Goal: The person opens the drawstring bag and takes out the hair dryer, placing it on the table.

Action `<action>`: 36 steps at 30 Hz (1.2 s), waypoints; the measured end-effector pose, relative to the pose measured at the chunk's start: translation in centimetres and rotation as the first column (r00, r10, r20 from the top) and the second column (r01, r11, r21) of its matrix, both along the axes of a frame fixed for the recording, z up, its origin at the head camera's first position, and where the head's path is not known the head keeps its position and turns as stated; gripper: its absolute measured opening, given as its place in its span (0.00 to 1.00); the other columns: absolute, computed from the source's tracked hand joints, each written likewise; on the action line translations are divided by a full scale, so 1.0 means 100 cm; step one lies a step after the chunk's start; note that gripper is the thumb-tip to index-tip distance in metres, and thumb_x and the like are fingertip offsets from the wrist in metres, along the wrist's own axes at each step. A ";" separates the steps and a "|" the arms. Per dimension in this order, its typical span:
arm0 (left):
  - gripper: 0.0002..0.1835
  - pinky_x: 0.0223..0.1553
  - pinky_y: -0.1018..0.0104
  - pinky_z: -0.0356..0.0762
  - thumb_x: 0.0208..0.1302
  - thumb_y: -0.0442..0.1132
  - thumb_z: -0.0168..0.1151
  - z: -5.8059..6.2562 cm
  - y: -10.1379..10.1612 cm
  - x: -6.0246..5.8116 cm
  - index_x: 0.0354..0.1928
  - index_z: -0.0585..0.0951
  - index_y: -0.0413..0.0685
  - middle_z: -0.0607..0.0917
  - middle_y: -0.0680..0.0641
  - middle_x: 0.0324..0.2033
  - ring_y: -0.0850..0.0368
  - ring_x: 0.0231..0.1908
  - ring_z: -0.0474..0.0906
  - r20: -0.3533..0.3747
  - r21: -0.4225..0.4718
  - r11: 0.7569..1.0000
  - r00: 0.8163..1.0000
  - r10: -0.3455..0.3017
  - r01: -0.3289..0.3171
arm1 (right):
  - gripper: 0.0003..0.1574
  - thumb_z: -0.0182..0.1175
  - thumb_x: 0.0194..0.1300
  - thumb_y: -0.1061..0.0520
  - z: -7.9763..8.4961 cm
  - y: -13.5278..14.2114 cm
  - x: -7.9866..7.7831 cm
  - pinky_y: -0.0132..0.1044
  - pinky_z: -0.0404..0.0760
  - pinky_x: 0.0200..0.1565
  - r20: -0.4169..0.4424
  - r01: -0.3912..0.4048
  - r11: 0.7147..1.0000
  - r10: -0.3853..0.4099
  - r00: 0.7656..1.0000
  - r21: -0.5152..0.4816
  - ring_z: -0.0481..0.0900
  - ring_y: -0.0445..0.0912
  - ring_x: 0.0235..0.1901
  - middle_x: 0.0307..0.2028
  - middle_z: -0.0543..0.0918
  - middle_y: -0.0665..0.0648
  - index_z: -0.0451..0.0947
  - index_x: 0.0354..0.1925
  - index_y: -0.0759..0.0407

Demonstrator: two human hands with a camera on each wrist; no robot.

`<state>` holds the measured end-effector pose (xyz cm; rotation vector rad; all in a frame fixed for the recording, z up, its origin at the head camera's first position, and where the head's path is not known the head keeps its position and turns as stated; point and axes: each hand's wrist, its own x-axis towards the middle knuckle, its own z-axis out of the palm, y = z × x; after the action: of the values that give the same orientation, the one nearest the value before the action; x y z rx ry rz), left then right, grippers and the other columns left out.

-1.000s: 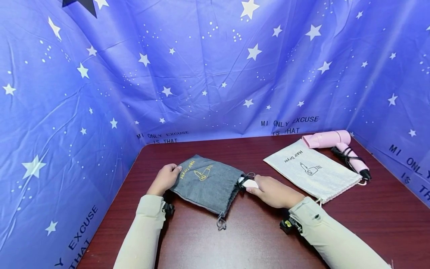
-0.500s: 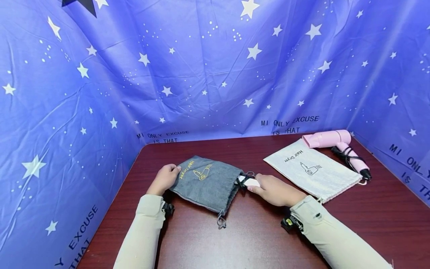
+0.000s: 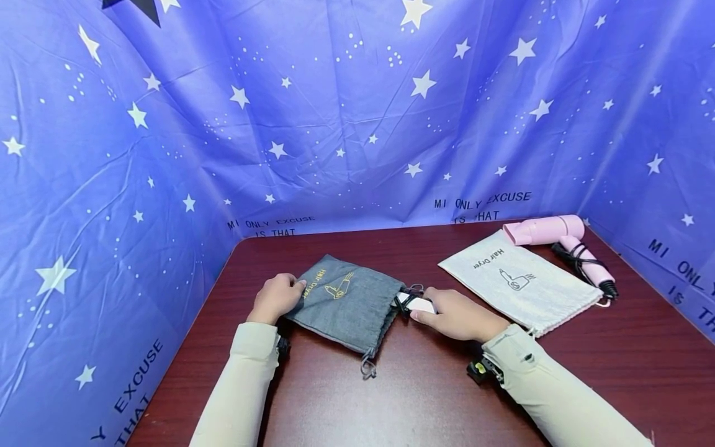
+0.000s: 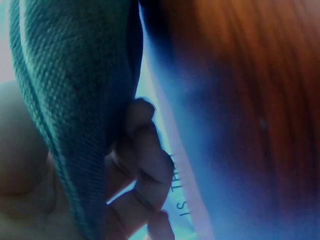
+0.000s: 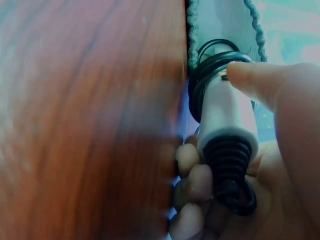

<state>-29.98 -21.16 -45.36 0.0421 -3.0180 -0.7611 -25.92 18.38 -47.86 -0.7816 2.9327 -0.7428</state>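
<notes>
A grey drawstring bag (image 3: 349,310) with yellow "Hair Dryer" lettering lies at the table's middle, its mouth facing right. My left hand (image 3: 276,297) grips its closed end; in the left wrist view, the cloth (image 4: 75,90) runs between thumb and curled fingers. Out of the mouth sticks the white handle of a hair dryer (image 3: 418,303), wrapped in black cord (image 5: 215,70). Its front part is hidden, apparently inside the bag. My right hand (image 3: 460,315) holds this handle, thumb on top and fingers curled beneath, as the right wrist view shows.
On the right lies a white drawstring bag (image 3: 514,282), also marked "Hair Dryer". A pink hair dryer (image 3: 544,231) with a black cord round its handle rests behind and beside it. Blue starry curtains (image 3: 346,124) enclose the dark red table (image 3: 335,403) at the back and sides.
My left hand has shifted slightly to the right with the bag's closed end. My right hand has moved very slightly up and right with the handle, of which a little more shows.
</notes>
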 end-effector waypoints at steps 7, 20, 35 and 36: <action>0.18 0.50 0.42 0.78 0.74 0.53 0.58 0.003 0.005 0.000 0.47 0.85 0.45 0.88 0.41 0.46 0.42 0.47 0.84 -0.041 0.029 1.000 0.999 0.001 0.000 | 0.26 0.65 0.69 0.35 -0.001 -0.004 0.003 0.37 0.76 0.33 -0.003 0.007 1.000 -0.007 1.000 0.011 0.75 0.38 0.27 0.26 0.78 0.45 0.77 0.44 0.55; 0.19 0.37 0.53 0.74 0.75 0.57 0.56 0.004 0.007 0.000 0.33 0.82 0.51 0.83 0.47 0.30 0.49 0.34 0.78 -0.071 0.047 0.999 0.997 -0.001 0.004 | 0.25 0.58 0.73 0.33 0.004 -0.010 0.008 0.37 0.72 0.31 -0.027 -0.046 0.996 0.048 0.998 0.078 0.71 0.39 0.23 0.22 0.72 0.45 0.74 0.35 0.51; 0.16 0.37 0.50 0.75 0.77 0.52 0.53 0.006 0.006 -0.001 0.38 0.80 0.50 0.83 0.44 0.32 0.45 0.36 0.79 -0.108 0.062 0.997 0.993 0.045 -0.039 | 0.22 0.57 0.75 0.34 -0.001 -0.006 0.004 0.36 0.73 0.32 -0.090 -0.097 0.993 0.104 0.991 0.074 0.72 0.37 0.25 0.22 0.72 0.42 0.74 0.38 0.49; 0.16 0.37 0.49 0.75 0.77 0.52 0.53 0.006 0.005 -0.001 0.38 0.80 0.50 0.83 0.44 0.32 0.45 0.36 0.79 -0.111 0.064 0.997 0.993 0.049 -0.042 | 0.22 0.57 0.75 0.34 -0.001 -0.006 0.004 0.36 0.74 0.32 -0.091 -0.101 0.992 0.107 0.990 0.071 0.72 0.36 0.25 0.22 0.72 0.41 0.74 0.38 0.49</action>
<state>-30.06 -20.63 -44.76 0.0670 -2.8770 -0.8223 -25.51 17.83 -47.95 -0.9810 2.9534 -0.6138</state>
